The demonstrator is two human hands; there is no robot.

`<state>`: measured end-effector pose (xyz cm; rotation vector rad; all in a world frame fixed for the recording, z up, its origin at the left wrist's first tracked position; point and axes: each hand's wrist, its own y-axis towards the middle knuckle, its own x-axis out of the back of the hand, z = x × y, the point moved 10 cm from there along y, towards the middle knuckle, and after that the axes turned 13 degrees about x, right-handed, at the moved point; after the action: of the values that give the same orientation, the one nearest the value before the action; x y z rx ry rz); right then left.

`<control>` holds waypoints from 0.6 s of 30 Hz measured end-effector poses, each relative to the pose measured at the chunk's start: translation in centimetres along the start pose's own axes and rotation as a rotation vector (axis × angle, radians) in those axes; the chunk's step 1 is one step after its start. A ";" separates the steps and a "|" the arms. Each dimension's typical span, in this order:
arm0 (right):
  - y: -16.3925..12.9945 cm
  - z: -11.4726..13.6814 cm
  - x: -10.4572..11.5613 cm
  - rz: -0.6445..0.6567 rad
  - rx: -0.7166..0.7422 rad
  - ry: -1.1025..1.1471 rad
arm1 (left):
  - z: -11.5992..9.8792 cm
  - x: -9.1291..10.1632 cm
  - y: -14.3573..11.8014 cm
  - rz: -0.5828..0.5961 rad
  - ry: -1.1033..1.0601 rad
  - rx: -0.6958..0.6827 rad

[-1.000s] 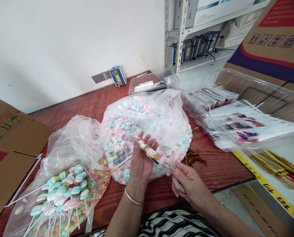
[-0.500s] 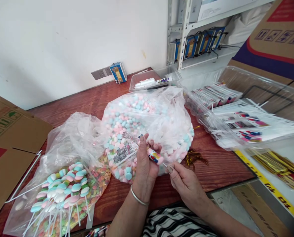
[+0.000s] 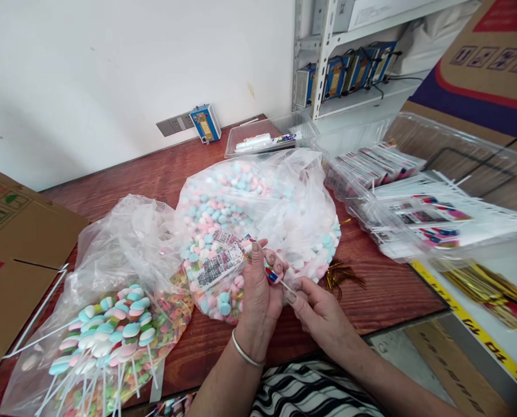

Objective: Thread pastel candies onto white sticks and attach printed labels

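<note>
Left grip (image 3: 258,284) closed around candy skewer (image 3: 270,273) over counter's near edge, against the marshmallow bag (image 3: 258,202). Right grip (image 3: 310,304) pinches its stick end. Judged mid-sleeving; next calls for steady pull along the stick.

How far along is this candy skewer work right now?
Done: a pile of finished skewers lies in the left bag. In hand: the left hand grips a wrapped skewer while the right hand pinches its stick. Left: a big bag of loose candies and many empty wrappers.
</note>
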<state>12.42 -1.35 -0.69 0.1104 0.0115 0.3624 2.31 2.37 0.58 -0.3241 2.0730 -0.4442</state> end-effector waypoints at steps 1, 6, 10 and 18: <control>-0.1 0.5 0.3 0.015 0.022 -0.072 | -0.5 0.1 0.1 0.004 -0.024 0.000; -0.6 2.1 0.3 0.080 0.089 -0.249 | -2.2 -0.1 0.7 0.057 -0.056 -0.030; -0.3 0.6 -0.4 0.008 0.020 -0.010 | 0.3 -0.3 0.2 0.027 0.109 -0.032; -0.1 -1.4 -0.4 -0.066 -0.114 0.408 | 0.4 -0.6 0.0 0.130 0.048 0.065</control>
<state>12.05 -1.48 -2.13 -0.0777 0.3962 0.3135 2.95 2.59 0.86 -0.1403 2.1072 -0.4428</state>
